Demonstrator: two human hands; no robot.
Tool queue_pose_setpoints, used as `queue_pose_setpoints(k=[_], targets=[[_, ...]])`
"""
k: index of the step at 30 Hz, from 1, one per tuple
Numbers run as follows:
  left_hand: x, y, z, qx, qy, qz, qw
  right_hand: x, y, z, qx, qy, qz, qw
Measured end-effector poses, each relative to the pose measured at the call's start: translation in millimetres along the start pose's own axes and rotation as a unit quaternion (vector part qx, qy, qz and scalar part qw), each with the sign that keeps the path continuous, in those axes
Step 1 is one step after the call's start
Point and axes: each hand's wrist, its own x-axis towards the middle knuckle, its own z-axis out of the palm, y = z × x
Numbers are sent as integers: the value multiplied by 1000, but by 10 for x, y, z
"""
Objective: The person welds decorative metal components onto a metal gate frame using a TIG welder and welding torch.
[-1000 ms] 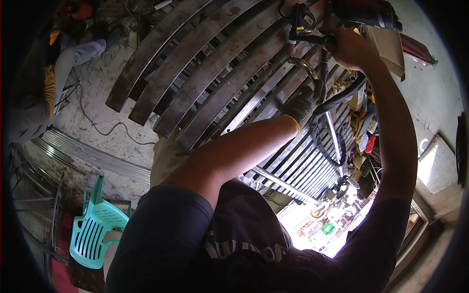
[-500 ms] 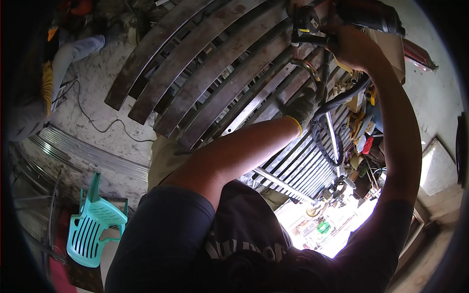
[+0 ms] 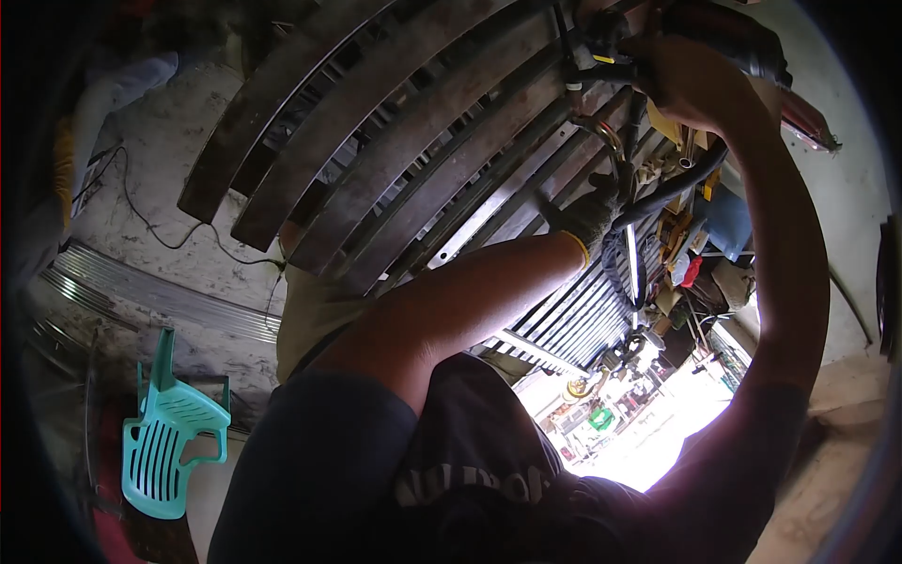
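My left hand (image 3: 590,214), in a dark grey glove with a yellow cuff, is closed around what looks like a welding torch. The torch's bent metal neck (image 3: 609,139) rises from the glove, and a thick black cable (image 3: 669,193) runs off to the right. Higher up, my bare right hand (image 3: 691,83) is closed on the black handle (image 3: 613,71) of a dark device with a yellow mark; its fingertips are partly hidden. Both hands are over a row of long curved dark metal bars (image 3: 395,179).
A turquoise plastic chair (image 3: 169,442) stands at lower left, near shiny metal strips (image 3: 169,291) on the floor. A thin black cord (image 3: 150,226) crosses the floor. Another person's sleeve (image 3: 127,80) shows at upper left. Cluttered goods (image 3: 695,254) lie at right.
The view has shifted slightly and looks darker. Chair and bars sit a little further left in it. Both hands keep their holds, moving slightly right in the picture.
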Motion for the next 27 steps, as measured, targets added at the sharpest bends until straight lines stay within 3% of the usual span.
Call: queue_pose_setpoints(k=[3,7,10,12,14,19,27], targets=[[-39,-95,6,-52,18,49,997,-61,-55,-8,-9,22,-8,1000],[-48,-146,21,-63,16,42,997,-184,-9,192,-38,72,-39,996],[-46,-151,4,-65,18,35,997,-215,-55,150,2,-17,46,999],[-69,-156,-2,-71,17,29,997,-226,33,296,-37,87,-36,995],[-87,-146,1,-74,17,30,997,-225,-22,250,-40,117,-51,991],[-88,-153,-12,-78,18,31,996,-244,-67,165,-17,14,28,999],[-53,-194,-25,-81,19,22,996,-257,-85,142,-10,10,39,999]])
